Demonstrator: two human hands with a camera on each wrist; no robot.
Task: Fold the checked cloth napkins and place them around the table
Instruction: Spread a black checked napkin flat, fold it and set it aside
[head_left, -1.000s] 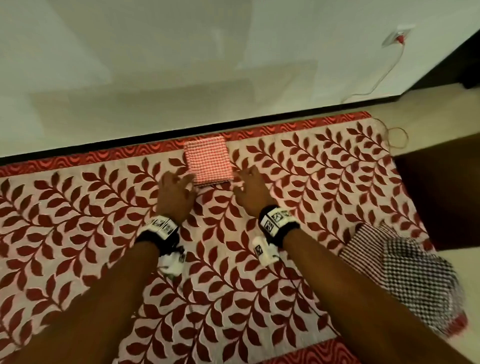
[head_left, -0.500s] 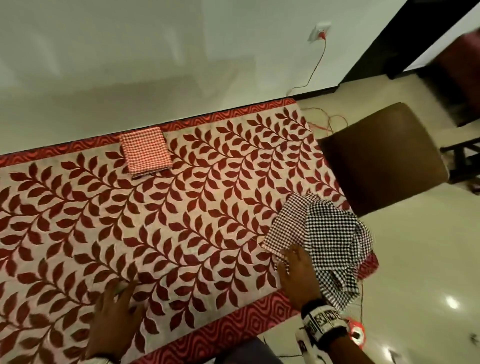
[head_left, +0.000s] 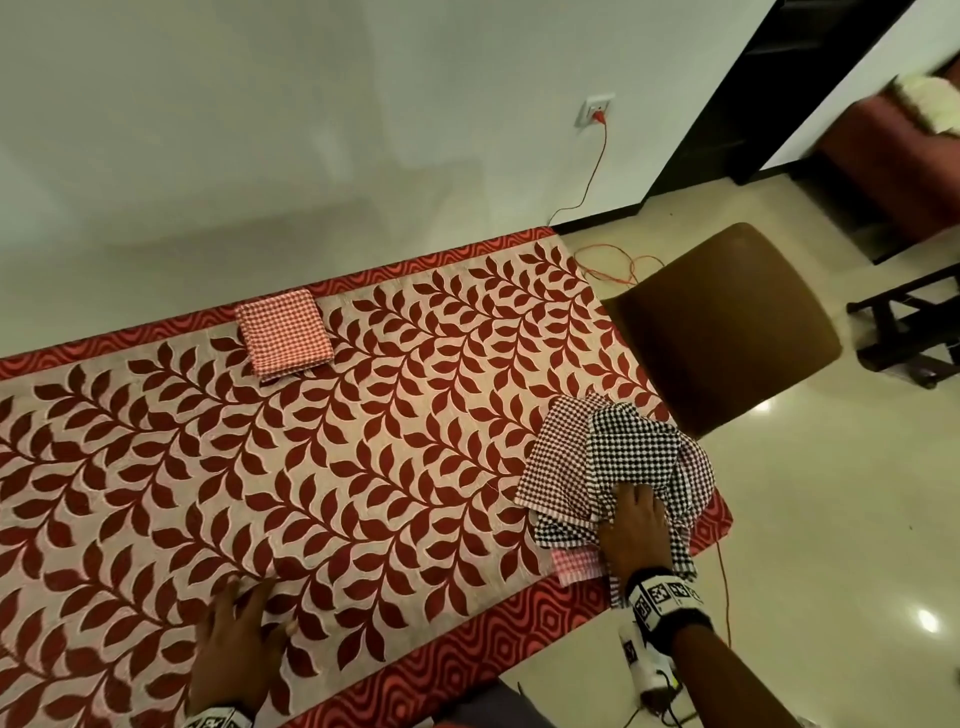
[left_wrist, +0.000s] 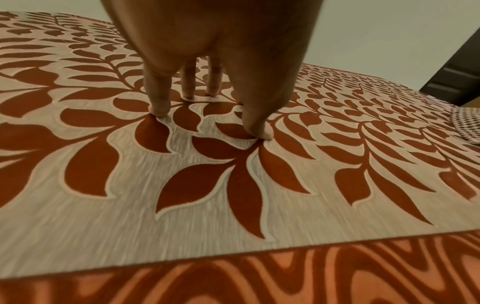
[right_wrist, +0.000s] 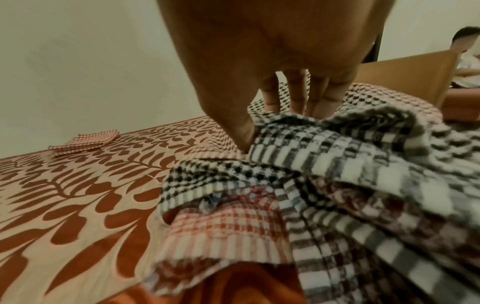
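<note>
The right hand (head_left: 635, 525) is laid on a heap of unfolded checked napkins (head_left: 631, 457) at the tabletop's (head_left: 363, 467) right near corner, thumb and fingers (right_wrist: 296, 90) gathering the black-and-white cloth. The left hand (head_left: 234, 644) is spread flat on the leaf-patterned cover, holding nothing. A folded red checked napkin (head_left: 284, 332) lies at the far edge, well apart.

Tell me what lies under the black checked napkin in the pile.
Under the black checked napkin, which the right hand grips, a red checked napkin and a maroon checked one peek out. How many more lie beneath is hidden.
</note>
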